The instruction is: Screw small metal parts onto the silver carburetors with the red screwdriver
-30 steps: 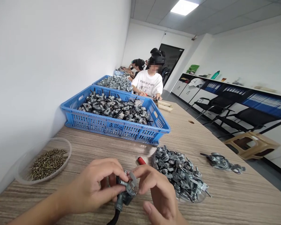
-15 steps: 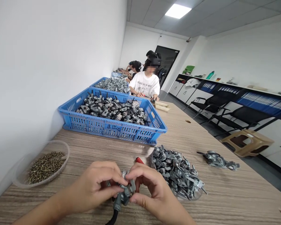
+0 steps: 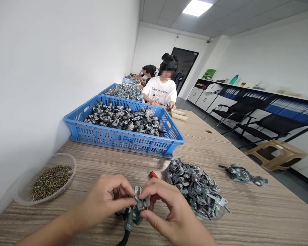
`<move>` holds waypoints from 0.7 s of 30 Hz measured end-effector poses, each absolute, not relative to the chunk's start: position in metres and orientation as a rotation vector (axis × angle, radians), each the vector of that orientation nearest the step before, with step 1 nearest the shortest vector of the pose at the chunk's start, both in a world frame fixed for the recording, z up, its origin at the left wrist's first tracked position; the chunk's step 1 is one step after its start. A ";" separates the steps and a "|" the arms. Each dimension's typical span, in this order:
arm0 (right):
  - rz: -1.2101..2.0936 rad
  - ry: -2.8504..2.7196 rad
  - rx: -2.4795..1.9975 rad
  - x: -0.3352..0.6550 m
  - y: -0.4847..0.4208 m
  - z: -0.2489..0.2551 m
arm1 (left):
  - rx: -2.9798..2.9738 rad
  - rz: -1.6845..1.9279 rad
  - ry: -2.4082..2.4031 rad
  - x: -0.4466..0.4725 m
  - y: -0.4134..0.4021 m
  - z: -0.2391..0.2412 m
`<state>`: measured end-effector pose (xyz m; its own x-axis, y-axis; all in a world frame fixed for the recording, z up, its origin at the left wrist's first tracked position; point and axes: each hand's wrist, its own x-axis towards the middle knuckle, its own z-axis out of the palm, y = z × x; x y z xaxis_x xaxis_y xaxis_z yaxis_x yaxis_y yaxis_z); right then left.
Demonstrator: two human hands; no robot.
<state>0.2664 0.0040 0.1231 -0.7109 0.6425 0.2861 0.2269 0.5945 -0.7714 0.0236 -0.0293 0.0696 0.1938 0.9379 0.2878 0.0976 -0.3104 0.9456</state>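
Note:
A grey metal carburetor (image 3: 129, 220) with a black rubber boot at its lower end is between my hands, just above or on the table's near side. My left hand (image 3: 106, 198) pinches its upper part with thumb and forefinger. On the other side, my right hand (image 3: 166, 206) grips a small grey metal piece (image 3: 144, 203) against the carburetor with thumb and fingers. Fingers partly hide where the two meet. Behind my right hand a red handle (image 3: 153, 174) pokes out. Close by on the right is a clear bowl heaped with small grey metal parts (image 3: 192, 186).
A clear tub (image 3: 73, 171) of brass-coloured screws (image 3: 51, 181) stands at left. Ahead, a blue crate (image 3: 123, 139) holds several carburetors, with another crate (image 3: 102, 91) behind. One metal assembly (image 3: 240, 173) lies at right. A person in a white shirt (image 3: 160, 90) sits farther along the table.
The small metal piece has turned slightly against the carburetor, and my left fingertips have shifted a little on it. The view has tilted slightly.

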 end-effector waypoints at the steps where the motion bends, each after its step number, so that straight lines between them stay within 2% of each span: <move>1: 0.995 -2.259 -0.686 0.266 0.004 0.123 | 1.608 1.231 1.005 0.024 -0.029 0.069; 11: 1.180 -2.063 -0.829 0.263 -0.001 0.103 | 1.617 1.400 0.954 0.023 -0.028 0.071; 18: 0.561 -2.227 -0.784 0.263 0.009 0.105 | 1.551 1.268 1.121 0.027 -0.030 0.074; 21: 0.438 -2.217 -0.825 0.272 0.019 0.106 | 1.664 1.127 1.193 0.027 -0.034 0.077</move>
